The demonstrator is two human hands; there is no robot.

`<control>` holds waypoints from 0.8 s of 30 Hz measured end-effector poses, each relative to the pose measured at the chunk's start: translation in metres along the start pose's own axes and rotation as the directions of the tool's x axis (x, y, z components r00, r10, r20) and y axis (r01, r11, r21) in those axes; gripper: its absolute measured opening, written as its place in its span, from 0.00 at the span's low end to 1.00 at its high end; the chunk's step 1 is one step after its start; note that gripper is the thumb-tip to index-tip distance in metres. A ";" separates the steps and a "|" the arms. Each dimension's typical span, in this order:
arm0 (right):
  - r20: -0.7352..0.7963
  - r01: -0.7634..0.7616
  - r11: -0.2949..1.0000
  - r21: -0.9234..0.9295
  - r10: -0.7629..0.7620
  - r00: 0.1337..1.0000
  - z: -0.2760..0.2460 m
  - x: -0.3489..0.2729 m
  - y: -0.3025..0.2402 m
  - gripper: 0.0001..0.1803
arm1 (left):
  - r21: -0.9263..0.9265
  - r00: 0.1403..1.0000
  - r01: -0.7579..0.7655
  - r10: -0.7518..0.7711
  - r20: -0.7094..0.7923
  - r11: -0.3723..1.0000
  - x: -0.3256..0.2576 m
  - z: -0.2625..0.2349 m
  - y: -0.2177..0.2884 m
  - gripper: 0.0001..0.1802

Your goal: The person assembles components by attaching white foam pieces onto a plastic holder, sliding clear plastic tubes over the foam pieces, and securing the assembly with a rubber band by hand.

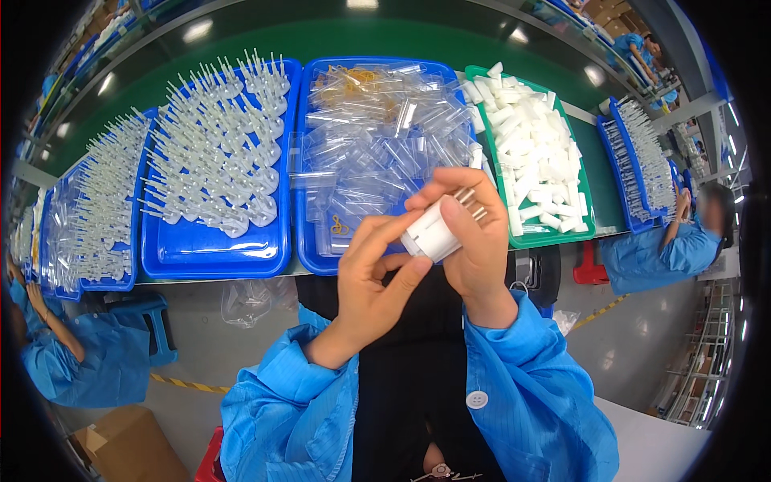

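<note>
Both hands are raised at the front edge of the middle blue tray, around a white power plug (431, 234) with round metal pins. My right hand (482, 245) grips the plug, its thumb over the body and the pins sticking out up and to the right past it. My left hand (371, 281) pinches the plug's lower left end between thumb and fingers. Behind the hands, the blue tray (302, 255) holds clear plastic sleeves (361, 153) and yellow rubber bands (365, 84). Small white block-like pieces (534, 153) fill the green tray (593, 229) at the right.
To the left, another blue tray (217, 259) carries rows of white parts (217, 145) with upright prongs. A co-worker (88, 353) in blue sits at far left, another (666, 249) at far right. A cardboard box (132, 446) stands on the floor, lower left.
</note>
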State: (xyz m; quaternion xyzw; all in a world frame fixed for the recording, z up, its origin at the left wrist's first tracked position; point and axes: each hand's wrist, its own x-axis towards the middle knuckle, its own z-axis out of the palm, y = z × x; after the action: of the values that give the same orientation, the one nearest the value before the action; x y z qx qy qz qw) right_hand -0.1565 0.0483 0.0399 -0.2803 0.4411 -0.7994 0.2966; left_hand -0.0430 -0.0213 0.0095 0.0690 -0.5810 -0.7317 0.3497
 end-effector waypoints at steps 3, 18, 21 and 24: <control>-0.059 -0.045 0.993 0.112 0.052 0.997 0.005 0.003 0.002 0.10 | 0.156 0.992 -0.125 0.120 0.040 0.980 0.001 0.006 -0.001 0.32; -0.102 0.201 0.957 -0.208 -0.226 0.969 0.042 -0.014 0.024 0.06 | 0.523 0.913 -0.354 0.408 0.013 0.775 -0.002 0.000 -0.008 0.20; -0.006 0.232 0.949 -0.211 -0.239 0.971 0.048 -0.013 0.027 0.09 | 0.544 0.894 -0.379 0.448 0.007 0.748 -0.002 -0.009 -0.001 0.20; 0.142 0.136 0.981 -0.142 -0.115 0.983 0.059 -0.004 0.025 0.14 | 0.586 0.896 -0.349 0.443 -0.021 0.732 -0.005 -0.027 0.006 0.20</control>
State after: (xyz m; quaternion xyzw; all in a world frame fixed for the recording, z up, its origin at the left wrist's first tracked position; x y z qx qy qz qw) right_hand -0.1063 0.0084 0.0443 -0.3821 0.4610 -0.7602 0.2522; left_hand -0.0225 -0.0405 0.0046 0.1022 -0.7433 -0.4253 0.5062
